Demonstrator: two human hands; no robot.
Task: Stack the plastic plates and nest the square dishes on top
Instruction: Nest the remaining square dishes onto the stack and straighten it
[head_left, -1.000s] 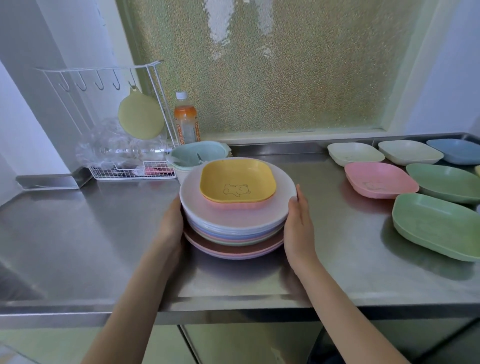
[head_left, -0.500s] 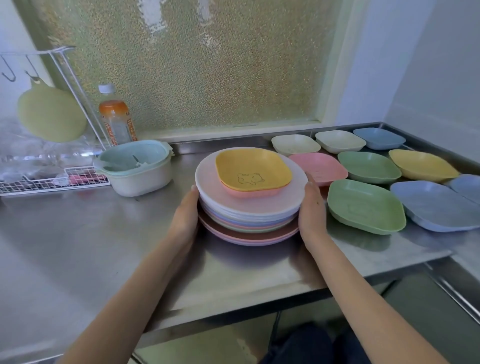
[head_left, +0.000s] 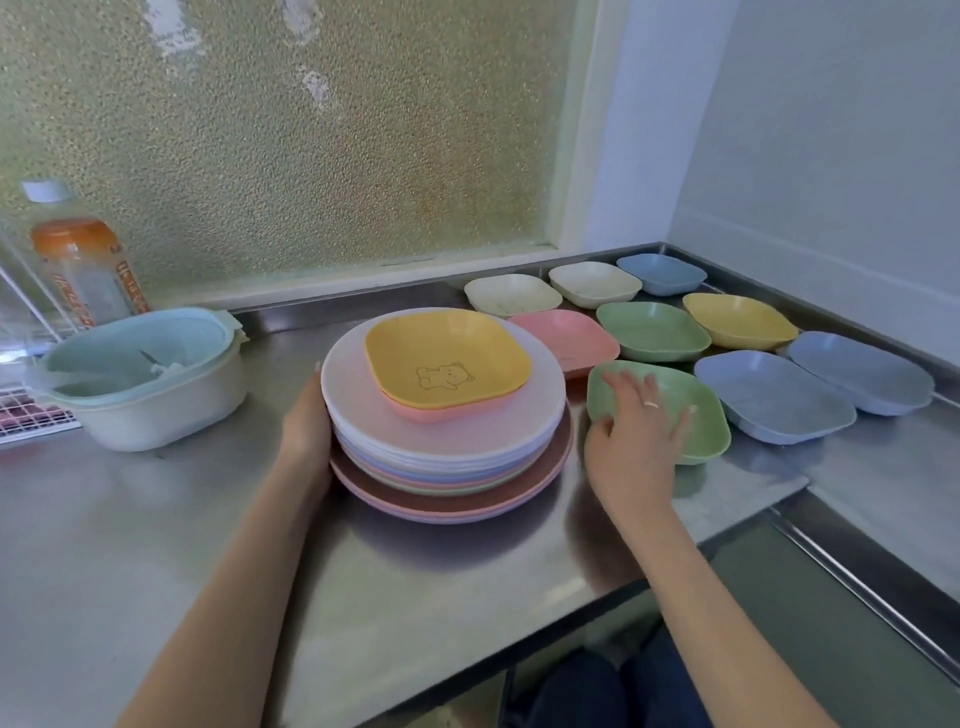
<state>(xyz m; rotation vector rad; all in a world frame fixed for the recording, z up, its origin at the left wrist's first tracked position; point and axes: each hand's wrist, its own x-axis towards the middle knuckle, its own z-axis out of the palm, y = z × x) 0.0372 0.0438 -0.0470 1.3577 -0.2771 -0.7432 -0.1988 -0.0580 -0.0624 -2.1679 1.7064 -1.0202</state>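
A stack of round pastel plates (head_left: 447, 462) stands on the steel counter (head_left: 156, 519). On top sits a yellow square dish with a bear drawing (head_left: 447, 358), nested in a pink square dish (head_left: 441, 413). My left hand (head_left: 306, 431) rests flat against the stack's left side. My right hand (head_left: 636, 436) lies with fingers spread over the near green square dish (head_left: 701, 410), just right of the stack. Behind it lie loose square dishes: pink (head_left: 571, 338), green (head_left: 652, 330), yellow (head_left: 737, 319), two blue (head_left: 774, 397) (head_left: 862, 371), two cream (head_left: 511, 293) (head_left: 595, 283) and a small blue (head_left: 662, 273).
A white tub with a mint rim (head_left: 140, 374) stands left of the stack, with an orange-capped bottle (head_left: 85, 270) behind it. A wire rack (head_left: 31, 410) shows at the far left edge. The counter ends at a front edge (head_left: 519, 634) and steps down to a lower section at right (head_left: 883, 483).
My right hand has left the stack's right side and moved right onto the near green dish. My left hand stays on the stack. The view has swung further right.
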